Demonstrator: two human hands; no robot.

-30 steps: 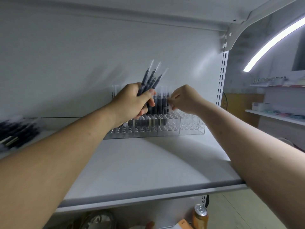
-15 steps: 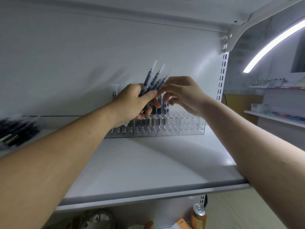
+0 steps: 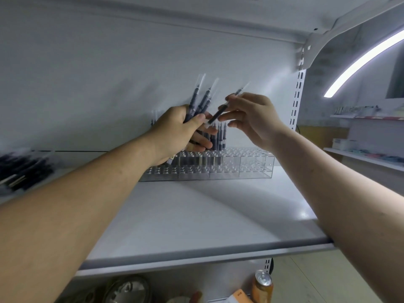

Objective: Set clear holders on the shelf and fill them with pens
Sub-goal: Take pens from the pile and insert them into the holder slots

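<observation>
Below the shelf's front lip, at six o'clock of the view, a drink can (image 3: 263, 283) stands among blurred clutter. Beyond it the white shelf (image 3: 196, 256) runs back.

Above its middle the left hand (image 3: 175, 132) has its fingers curled round a bundle of pens (image 3: 201, 99), whose tips fan up toward twelve o'clock. At its three o'clock the right hand (image 3: 253, 119) pinches a single pen (image 3: 218, 113) between thumb and fingertips. This pen is tilted, with its lower end near the left thumb; whether they touch I cannot tell.

Behind and beneath both hands the clear holders (image 3: 240, 167) sit in a row near the back panel (image 3: 109, 84). Standing pens (image 3: 218, 136) fill sockets around the middle, and those toward three o'clock look empty. At nine o'clock lies a blurred heap of loose pens (image 3: 19, 169).

The step in hand looks like filling, with one pen parted from the bundle. Next it likely needs turning upright and lowering squarely into a free socket beside the standing ones.
</observation>
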